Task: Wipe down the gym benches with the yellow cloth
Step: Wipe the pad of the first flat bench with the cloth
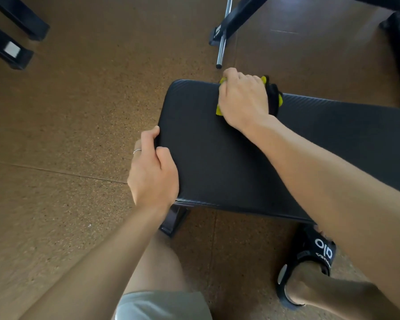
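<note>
Black equipment feet (12, 50) sit far left on the brown speckled rubber floor (79, 112), well apart from the work.

Left hand (153, 174) grips the near end corner of the bench pad (217, 158): thumb on top, fingers curled over the end edge. Looks like it's steadying the bench. Silver ring (137, 151) on one finger.

Black textured vinyl pad runs off frame to the right. One bench leg (173, 220) shows under the near corner.

Right hand (241, 99) is pressed on the far edge of the pad near its end, fingers curled down over the yellow cloth (219, 110). Cloth is bunched under the palm; yellow bits stick out on both sides, with a dark patch on the right side.

Chrome bar (223, 35) and a black frame lie on the floor just beyond the bench. Black sandal (310, 262) on the person's foot by the near edge, lower right.

Progress: mid-wipe on this bench, my read. Can't tell wiped from unwiped area, no streaks or wet sheen visible. Cloth is at the far end corner, so the long stretch to the right likely needs a pass or a check. No other bench clearly in view, so the remaining count is unknown.
</note>
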`<state>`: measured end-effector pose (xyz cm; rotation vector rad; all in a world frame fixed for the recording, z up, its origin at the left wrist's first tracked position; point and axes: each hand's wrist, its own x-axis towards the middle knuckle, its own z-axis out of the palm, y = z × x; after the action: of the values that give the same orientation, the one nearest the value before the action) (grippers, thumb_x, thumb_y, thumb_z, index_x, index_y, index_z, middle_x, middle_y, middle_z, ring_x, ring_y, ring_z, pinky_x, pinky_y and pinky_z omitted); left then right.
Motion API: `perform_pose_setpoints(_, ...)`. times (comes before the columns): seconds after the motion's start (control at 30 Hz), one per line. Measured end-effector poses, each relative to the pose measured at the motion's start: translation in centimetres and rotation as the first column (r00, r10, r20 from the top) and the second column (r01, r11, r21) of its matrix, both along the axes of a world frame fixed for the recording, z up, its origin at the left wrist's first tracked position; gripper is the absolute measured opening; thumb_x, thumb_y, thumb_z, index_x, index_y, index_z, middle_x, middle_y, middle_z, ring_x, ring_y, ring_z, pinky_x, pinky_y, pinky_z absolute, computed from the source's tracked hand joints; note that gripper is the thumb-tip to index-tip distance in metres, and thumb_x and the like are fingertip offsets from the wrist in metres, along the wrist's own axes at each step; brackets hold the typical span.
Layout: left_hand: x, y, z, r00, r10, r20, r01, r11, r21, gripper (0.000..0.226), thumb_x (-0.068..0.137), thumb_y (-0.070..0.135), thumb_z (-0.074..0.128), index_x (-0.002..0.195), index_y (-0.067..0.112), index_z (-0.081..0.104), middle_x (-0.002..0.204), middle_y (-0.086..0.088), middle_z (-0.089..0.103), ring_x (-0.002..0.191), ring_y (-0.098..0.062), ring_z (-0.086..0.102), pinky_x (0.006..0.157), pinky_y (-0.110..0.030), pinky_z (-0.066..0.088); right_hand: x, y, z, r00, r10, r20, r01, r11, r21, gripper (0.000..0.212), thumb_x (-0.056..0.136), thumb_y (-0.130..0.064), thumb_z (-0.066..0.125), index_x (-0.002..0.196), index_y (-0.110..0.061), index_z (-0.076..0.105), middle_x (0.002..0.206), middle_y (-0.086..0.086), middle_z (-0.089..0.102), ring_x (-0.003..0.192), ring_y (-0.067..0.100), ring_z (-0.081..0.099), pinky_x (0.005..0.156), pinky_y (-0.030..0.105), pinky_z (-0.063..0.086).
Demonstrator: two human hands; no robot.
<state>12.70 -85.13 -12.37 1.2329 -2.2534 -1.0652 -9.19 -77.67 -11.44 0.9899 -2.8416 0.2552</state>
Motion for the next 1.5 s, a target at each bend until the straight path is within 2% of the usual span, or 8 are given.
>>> perform_pose_setpoints(0.4, 0.5, -0.7, 0.2, 0.988, 0.064, -0.140, -0.029, 0.969, 0.245, 0.041, 0.101, 0.033, 0.027, 0.134, 0.037, 0.051, 0.126, 0.012, 0.061, 0.117, -0.013, 0.055, 0.100, -0.040, 0.043, 6.9, -6.5, -0.4, 0.945, 0.321, 0.053, -0.317, 0.945, -0.077, 0.053, 0.100, -0.022, 0.037, 0.153, -0.013, 0.039, 0.153, 0.010, 0.047, 0.142, 0.028, 0.040, 0.117, 0.040, 0.025)
perform_pose_setpoints(0.6, 1.3, -3.1, 1.7, 0.881, 0.401, -0.250, -0.074, 0.638, 0.766, 0.036, 0.105, 0.037, 0.031, 0.112, 0.020, 0.061, 0.102, 0.005, 0.068, 0.091, -0.007, 0.063, 0.084, -0.023, 0.048, 14.5, -4.6, -0.2, 0.840, 0.542, 0.020, -0.540, 0.839, -0.059, 0.044, 0.089, -0.026, 0.035, 0.119, -0.011, 0.064, 0.104, 0.006, 0.070, 0.100, 0.030, 0.060, 0.092, 0.040, 0.037)
perform_pose_setpoints(0.8, 2.5, -5.7, 2.6, 0.974, 0.154, -0.165, -0.013, 0.768, 0.640, 0.044, 0.105, 0.044, 0.029, 0.140, 0.030, 0.052, 0.145, 0.005, 0.053, 0.134, -0.011, 0.047, 0.112, -0.034, 0.031, 18.0, 0.1, 0.2, 0.724, 0.689, 0.031, -0.687, 0.725, -0.056, 0.036, 0.095, -0.021, 0.045, 0.127, -0.015, 0.062, 0.126, 0.001, 0.063, 0.122, 0.024, 0.053, 0.108, 0.038, 0.035)
perform_pose_setpoints(0.97, 0.0, -3.7, 4.6, 0.981, -0.180, -0.067, 0.180, 0.743, 0.645, 0.053, 0.100, 0.052, 0.030, 0.118, 0.023, 0.070, 0.104, 0.011, 0.076, 0.102, -0.006, 0.069, 0.099, -0.032, 0.048, 19.3, 6.3, 0.2, 0.698, 0.716, 0.013, -0.713, 0.694, 0.095, 0.056, 0.097, -0.011, 0.049, 0.153, -0.015, 0.041, 0.159, 0.002, 0.040, 0.146, 0.024, 0.035, 0.120, 0.040, 0.027)
perform_pose_setpoints(1.13, -1.6, -3.1, 3.9, 0.973, -0.226, -0.036, 0.205, 0.788, 0.581, 0.053, 0.105, 0.038, 0.025, 0.156, 0.025, 0.030, 0.155, -0.003, 0.042, 0.137, -0.023, 0.044, 0.113, -0.039, 0.036, 16.5, 14.9, 0.1, 0.664, 0.748, 0.001, -0.722, 0.641, 0.261, 0.067, 0.094, 0.001, 0.057, 0.156, -0.017, 0.037, 0.164, 0.004, 0.031, 0.150, 0.026, 0.030, 0.122, 0.044, 0.029)
perform_pose_setpoints(1.23, -1.5, -3.5, 3.1, 0.977, -0.209, -0.047, 0.188, 0.733, 0.653, 0.047, 0.106, 0.041, 0.024, 0.136, 0.018, 0.053, 0.132, -0.001, 0.062, 0.117, -0.020, 0.059, 0.077, -0.025, 0.043, 15.3, 14.8, 0.5, 0.596, 0.803, 0.003, -0.761, 0.563, 0.323, 0.065, 0.097, 0.000, 0.055, 0.157, -0.017, 0.035, 0.166, 0.005, 0.028, 0.153, 0.026, 0.025, 0.123, 0.046, 0.028)
perform_pose_setpoints(1.4, -1.1, -5.1, 2.4, 0.950, -0.306, -0.059, 0.252, 0.644, 0.722, 0.066, 0.096, 0.061, 0.024, 0.125, 0.022, 0.069, 0.119, -0.002, 0.074, 0.113, -0.022, 0.069, 0.107, -0.045, 0.047, 16.6, 4.5, -0.2, 0.375, 0.924, -0.077, -0.860, 0.378, 0.342, 0.044, 0.101, -0.005, 0.046, 0.144, -0.009, 0.053, 0.160, 0.009, 0.039, 0.150, 0.029, 0.030, 0.125, 0.045, 0.021)
perform_pose_setpoints(1.5, -0.9, -5.9, 1.7, 0.949, -0.312, -0.047, 0.247, 0.640, 0.727, 0.067, 0.096, 0.067, 0.026, 0.125, 0.026, 0.070, 0.119, -0.001, 0.075, 0.113, -0.022, 0.070, 0.106, -0.044, 0.048, 18.1, 1.8, -0.8, 0.412, 0.906, -0.094, -0.837, 0.417, 0.355, 0.038, 0.101, -0.005, 0.038, 0.129, -0.006, 0.063, 0.153, 0.011, 0.048, 0.146, 0.030, 0.037, 0.121, 0.044, 0.026)
